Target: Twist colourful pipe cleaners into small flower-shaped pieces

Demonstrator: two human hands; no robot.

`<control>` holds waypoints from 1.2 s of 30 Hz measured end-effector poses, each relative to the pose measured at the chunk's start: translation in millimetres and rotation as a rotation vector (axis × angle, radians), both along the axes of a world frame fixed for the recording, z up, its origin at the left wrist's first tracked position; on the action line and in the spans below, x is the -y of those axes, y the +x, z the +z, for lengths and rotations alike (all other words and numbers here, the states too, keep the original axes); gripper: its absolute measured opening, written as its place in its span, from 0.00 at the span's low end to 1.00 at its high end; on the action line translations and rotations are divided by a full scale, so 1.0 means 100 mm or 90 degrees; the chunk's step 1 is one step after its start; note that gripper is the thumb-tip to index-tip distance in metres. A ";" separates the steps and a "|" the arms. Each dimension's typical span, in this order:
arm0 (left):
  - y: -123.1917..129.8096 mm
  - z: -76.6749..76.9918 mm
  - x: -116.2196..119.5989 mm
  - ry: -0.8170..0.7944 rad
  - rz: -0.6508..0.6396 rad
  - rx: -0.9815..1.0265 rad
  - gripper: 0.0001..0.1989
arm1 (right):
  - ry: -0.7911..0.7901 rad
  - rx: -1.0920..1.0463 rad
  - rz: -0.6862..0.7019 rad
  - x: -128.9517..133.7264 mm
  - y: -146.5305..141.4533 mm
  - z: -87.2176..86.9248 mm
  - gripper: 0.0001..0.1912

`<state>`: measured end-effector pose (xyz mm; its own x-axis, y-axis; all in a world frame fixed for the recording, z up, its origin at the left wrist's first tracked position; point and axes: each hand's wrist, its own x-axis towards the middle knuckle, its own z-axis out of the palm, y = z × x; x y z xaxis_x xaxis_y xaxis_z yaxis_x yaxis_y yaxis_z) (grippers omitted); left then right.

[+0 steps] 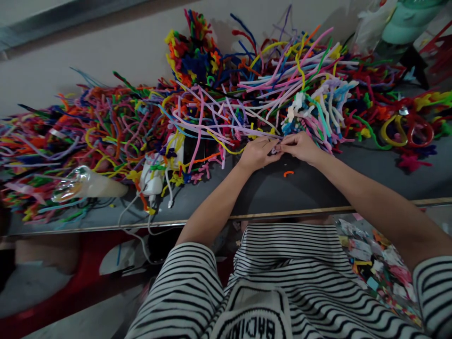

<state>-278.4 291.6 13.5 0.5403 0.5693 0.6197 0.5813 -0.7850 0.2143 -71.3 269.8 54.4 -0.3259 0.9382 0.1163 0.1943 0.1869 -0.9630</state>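
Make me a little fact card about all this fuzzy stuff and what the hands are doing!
Place: grey table
Left hand: fingertips closed at a small purplish piece, mostly hidden
Right hand: pinching at the same piece
Nearest loose bit: curved orange piece, on the table just below the hands
Behind the hands: big heap of fuzzy sticks, many colours
Far right: yellow loop beside a red loop, probably scissor handles

Your fingers point(290, 140) mostly hide the small piece point(273, 151) between them, and the teal object point(406, 23) at upper right is cut off by the top edge.
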 end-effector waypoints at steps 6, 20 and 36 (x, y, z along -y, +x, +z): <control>0.03 0.07 0.04 -0.035 0.000 0.025 0.19 | -0.023 -0.014 -0.039 -0.01 0.00 -0.06 0.27; 0.06 0.23 0.04 -0.311 0.042 0.275 0.12 | 0.118 0.122 -0.051 0.01 0.04 -0.08 0.15; 0.03 0.20 0.02 -0.369 -0.002 0.273 0.07 | 0.242 0.254 -0.077 0.07 0.05 -0.02 0.11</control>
<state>-275.3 289.4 34.0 0.3190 0.8696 0.3768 0.3500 -0.4776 0.8059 -66.4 263.2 52.8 -0.3066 0.8877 0.3435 0.5708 0.4603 -0.6799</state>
